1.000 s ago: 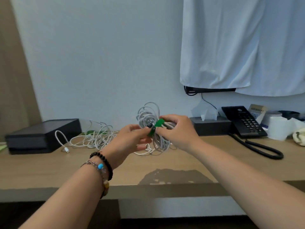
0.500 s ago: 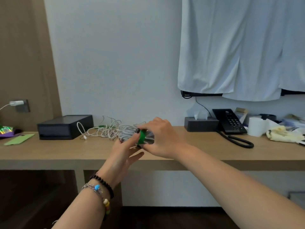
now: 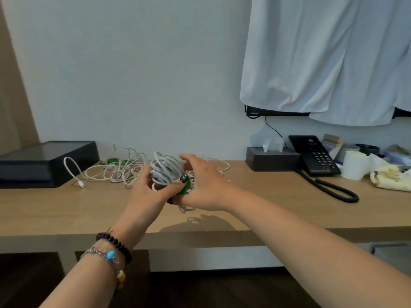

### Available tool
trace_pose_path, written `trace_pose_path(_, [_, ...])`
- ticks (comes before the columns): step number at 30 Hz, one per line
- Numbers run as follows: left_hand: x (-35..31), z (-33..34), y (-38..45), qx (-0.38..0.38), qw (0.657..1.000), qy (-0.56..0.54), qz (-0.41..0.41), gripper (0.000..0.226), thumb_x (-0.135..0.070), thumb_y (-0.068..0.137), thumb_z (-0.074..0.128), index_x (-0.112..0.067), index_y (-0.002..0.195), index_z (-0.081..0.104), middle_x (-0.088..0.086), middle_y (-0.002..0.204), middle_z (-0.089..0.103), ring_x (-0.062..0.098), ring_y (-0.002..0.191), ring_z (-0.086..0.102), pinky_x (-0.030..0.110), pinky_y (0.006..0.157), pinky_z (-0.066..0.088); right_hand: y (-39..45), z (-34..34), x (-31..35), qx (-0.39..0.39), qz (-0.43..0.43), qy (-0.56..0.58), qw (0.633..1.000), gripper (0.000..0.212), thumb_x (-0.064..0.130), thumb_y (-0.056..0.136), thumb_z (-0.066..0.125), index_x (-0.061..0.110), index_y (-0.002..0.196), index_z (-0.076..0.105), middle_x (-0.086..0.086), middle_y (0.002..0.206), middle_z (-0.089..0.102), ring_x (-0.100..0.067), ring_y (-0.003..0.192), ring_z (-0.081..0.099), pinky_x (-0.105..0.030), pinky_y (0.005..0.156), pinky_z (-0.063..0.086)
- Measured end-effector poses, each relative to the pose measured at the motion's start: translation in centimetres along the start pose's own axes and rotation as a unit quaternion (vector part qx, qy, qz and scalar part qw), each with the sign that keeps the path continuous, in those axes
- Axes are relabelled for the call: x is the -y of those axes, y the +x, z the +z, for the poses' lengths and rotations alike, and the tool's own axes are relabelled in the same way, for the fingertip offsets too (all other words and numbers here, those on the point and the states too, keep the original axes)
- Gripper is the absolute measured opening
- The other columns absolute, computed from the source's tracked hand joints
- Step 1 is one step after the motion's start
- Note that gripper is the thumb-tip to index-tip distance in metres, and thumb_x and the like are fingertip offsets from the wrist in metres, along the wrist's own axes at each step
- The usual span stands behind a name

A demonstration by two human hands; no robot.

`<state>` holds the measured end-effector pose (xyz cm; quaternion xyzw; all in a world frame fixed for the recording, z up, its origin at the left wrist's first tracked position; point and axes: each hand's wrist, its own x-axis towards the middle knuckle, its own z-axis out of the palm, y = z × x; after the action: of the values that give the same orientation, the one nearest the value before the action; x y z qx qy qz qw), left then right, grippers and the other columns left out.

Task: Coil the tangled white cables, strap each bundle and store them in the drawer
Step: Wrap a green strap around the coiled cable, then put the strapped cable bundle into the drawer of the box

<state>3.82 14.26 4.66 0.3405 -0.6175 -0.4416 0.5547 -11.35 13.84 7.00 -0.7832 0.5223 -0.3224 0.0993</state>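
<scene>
Hands (image 3: 146, 192) (image 3: 206, 185) grip strapped cable coil (image 3: 165, 172); phone (image 3: 315, 155) labels unreadable.

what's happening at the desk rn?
A person is bundling white cables over a wooden desk. The left hand grips a coiled cable bundle, thumb pressed on the green strap round it. The right hand cups the bundle from the other side, fingers curled over it. More tangled white cables lie loose on the desk behind, beside a flat black box. No drawer in view, so nothing is stored yet.
</scene>
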Motion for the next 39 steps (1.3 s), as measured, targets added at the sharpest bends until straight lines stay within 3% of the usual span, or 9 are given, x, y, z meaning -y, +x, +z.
trace_pose_path(5, [2.8, -0.1, 5.8, 0.061, 0.998, 0.021, -0.004, 0.063, 0.0, 0.075, 0.077, -0.036, 0.123, 0.057, -0.014, 0.105, 0.071, 0.003, 0.097, 0.068, 0.018, 0.072, 0.055, 5.2, 2.4, -4.5, -0.014, 0.02, 0.102, 0.994, 0.069, 0.029, 0.066, 0.082, 0.03, 0.128, 0.052, 0.009, 0.113, 0.066, -0.01, 0.1, 0.064, -0.035, 0.089, 0.054])
trace_pose_path(9, [6.6, -0.8, 9.1, 0.113, 0.992, -0.005, -0.059, 0.086, -0.024, 0.064, 0.087, -0.049, 0.136, 0.047, -0.026, 0.119, 0.064, -0.003, 0.11, 0.062, 0.019, 0.08, 0.054, 6.7, 5.6, -9.3, -0.026, 0.074, 0.178, 0.981, 0.061, 0.034, 0.068, 0.082, 0.037, 0.122, 0.055, 0.015, 0.106, 0.067, 0.0, 0.1, 0.064, -0.029, 0.088, 0.056])
trace_pose_path(11, [8.1, -0.8, 11.1, 0.092, 0.992, -0.011, -0.081, 0.077, -0.042, 0.061, 0.08, -0.05, 0.132, 0.053, -0.02, 0.126, 0.063, 0.0, 0.115, 0.06, 0.026, 0.088, 0.053, 7.0, 6.0, -11.3, -0.051, 0.104, 0.257, 0.959, 0.051, 0.016, 0.072, 0.085, 0.039, 0.11, 0.06, 0.022, 0.099, 0.07, 0.006, 0.097, 0.064, -0.014, 0.08, 0.053])
trace_pose_path(14, [9.3, 0.3, 13.9, 0.039, 0.991, -0.05, -0.12, 0.051, -0.033, 0.071, 0.08, -0.036, 0.12, 0.066, -0.008, 0.119, 0.069, 0.01, 0.104, 0.068, 0.026, 0.077, 0.057, 7.3, 5.7, -13.3, -0.081, 0.16, 0.403, 0.898, 0.044, 0.003, 0.07, 0.084, 0.038, 0.092, 0.071, 0.018, 0.097, 0.074, -0.001, 0.096, 0.069, -0.015, 0.076, 0.054])
trace_pose_path(19, [8.1, 3.7, 16.2, -0.033, 0.963, -0.144, -0.226, 0.028, 0.003, 0.086, 0.059, -0.012, 0.109, 0.067, 0.003, 0.095, 0.075, 0.014, 0.077, 0.073, 0.015, 0.052, 0.052, 8.1, 5.7, -14.1, -0.117, 0.327, 0.581, 0.736, 0.064, 0.021, 0.052, 0.076, 0.008, 0.114, 0.07, -0.024, 0.11, 0.07, -0.042, 0.102, 0.067, -0.061, 0.091, 0.052])
trace_pose_path(23, [6.7, 3.3, 17.6, -0.049, 0.947, -0.099, -0.303, 0.027, 0.006, 0.087, 0.06, -0.012, 0.105, 0.068, 0.01, 0.104, 0.072, 0.011, 0.076, 0.071, 0.015, 0.054, 0.051, 9.1, 2.3, -13.8, -0.107, 0.411, 0.63, 0.65, 0.058, 0.0, 0.051, 0.068, 0.002, 0.108, 0.073, -0.026, 0.106, 0.07, -0.042, 0.096, 0.069, -0.063, 0.09, 0.051])
trace_pose_path(27, [2.9, 2.5, 18.9, 0.009, 0.943, -0.032, -0.33, 0.023, 0.002, 0.088, 0.061, -0.013, 0.105, 0.068, 0.01, 0.095, 0.075, 0.009, 0.079, 0.071, 0.01, 0.062, 0.048, 10.1, -2.5, -13.3, -0.099, 0.461, 0.668, 0.576, 0.069, 0.015, 0.026, 0.091, 0.001, 0.093, 0.077, -0.021, 0.094, 0.072, -0.033, 0.084, 0.071, -0.051, 0.084, 0.054])
trace_pose_path(35, [-4.8, 4.6, 20.2, 0.021, 0.927, -0.006, -0.375, 0.021, -0.008, 0.093, 0.059, -0.017, 0.11, 0.067, 0.0, 0.09, 0.076, 0.013, 0.082, 0.07, 0.026, 0.077, 0.049, 9.4, -8.8, -10.2, -0.045, 0.514, 0.615, 0.597, 0.032, 0.024, 0.061, 0.079, 0.002, 0.085, 0.078, -0.022, 0.089, 0.07, -0.032, 0.076, 0.07, -0.045, 0.076, 0.053])
trace_pose_path(39, [-6.9, 6.1, 20.0, -0.005, 0.913, -0.048, -0.405, 0.022, -0.003, 0.094, 0.054, -0.012, 0.11, 0.067, 0.006, 0.093, 0.076, 0.017, 0.082, 0.068, 0.035, 0.082, 0.048, 9.0, -10.4, -8.6, -0.036, 0.549, 0.571, 0.609, 0.048, 0.018, 0.058, 0.079, -0.004, 0.099, 0.072, -0.027, 0.093, 0.071, -0.037, 0.075, 0.07, -0.04, 0.063, 0.054])
